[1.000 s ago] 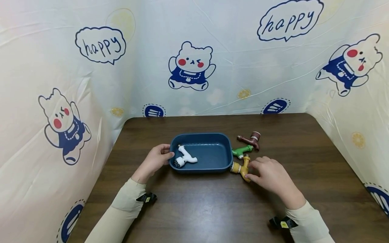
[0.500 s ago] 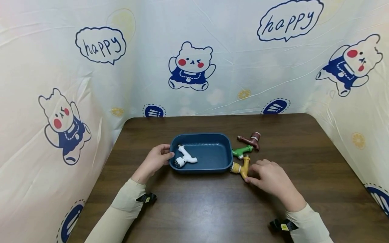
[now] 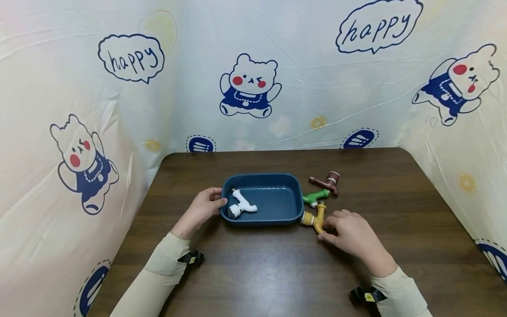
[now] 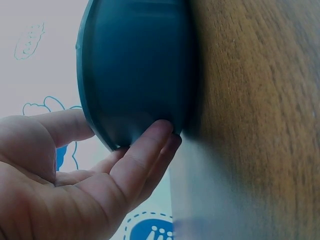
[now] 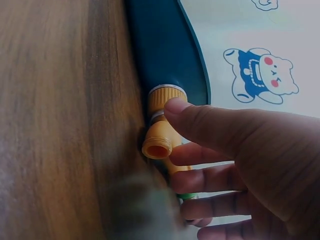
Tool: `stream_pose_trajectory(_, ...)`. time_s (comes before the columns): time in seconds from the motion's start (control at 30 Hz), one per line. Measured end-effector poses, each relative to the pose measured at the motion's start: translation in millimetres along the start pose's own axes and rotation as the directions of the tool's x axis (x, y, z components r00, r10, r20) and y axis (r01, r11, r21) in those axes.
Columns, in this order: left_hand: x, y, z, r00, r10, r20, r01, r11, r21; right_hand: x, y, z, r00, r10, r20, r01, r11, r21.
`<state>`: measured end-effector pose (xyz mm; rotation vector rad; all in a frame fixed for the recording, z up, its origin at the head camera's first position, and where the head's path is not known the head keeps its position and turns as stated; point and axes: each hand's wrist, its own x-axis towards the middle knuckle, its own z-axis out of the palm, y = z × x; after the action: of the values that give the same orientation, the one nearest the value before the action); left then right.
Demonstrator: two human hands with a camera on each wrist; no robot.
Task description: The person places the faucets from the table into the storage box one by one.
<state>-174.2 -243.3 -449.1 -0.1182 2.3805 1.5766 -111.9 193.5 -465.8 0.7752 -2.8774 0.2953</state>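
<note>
A blue plastic basin [image 3: 269,222] stands mid-table with a white tap [image 3: 242,204] lying in it. My left hand [image 3: 203,207] holds the basin's left end. In the left wrist view its thumb is at the rim and its fingers [image 4: 145,155] lie against the outer wall. My right hand [image 3: 352,233] is at a yellow tap [image 3: 319,218] beside the basin's right corner. In the right wrist view the thumb [image 5: 192,117] overlaps the tap's ribbed knob and the loosely bent fingers lie beside its body. A firm pinch is not visible.
Behind the yellow tap lie a green tap [image 3: 315,197] and a dark brown tap [image 3: 329,182], close to the basin's right side. The brown wooden table [image 3: 253,273] backs onto a printed cloth [image 3: 309,88] that also hangs at both sides.
My right hand has shifted slightly down and left, its thumb now nearer the yellow tap's spout end. The left hand, basin and other taps look unmoved.
</note>
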Motion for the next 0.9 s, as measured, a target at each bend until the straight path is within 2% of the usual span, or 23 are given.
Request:
stream_pose_trajectory(0.17,-1.6,4.9,0.3,1.000,-0.010,0.008,0.010,1.000,0.007,0,-1,0.4,1.000,0.009,0.016,-0.009,1.000,0.007)
stream_pose_trajectory(0.5,1.3,-4.3,0.1,1.000,0.014,-0.005,-0.014,1.000,0.007,1,-1,5.9,0.997,0.022,0.072,-0.023,1.000,0.005)
stream_pose_trajectory(0.9,1.4,-4.6,-0.1,1.000,0.021,-0.001,-0.021,1.000,-0.003,2,-2,12.5,0.999,0.015,0.041,-0.014,1.000,-0.027)
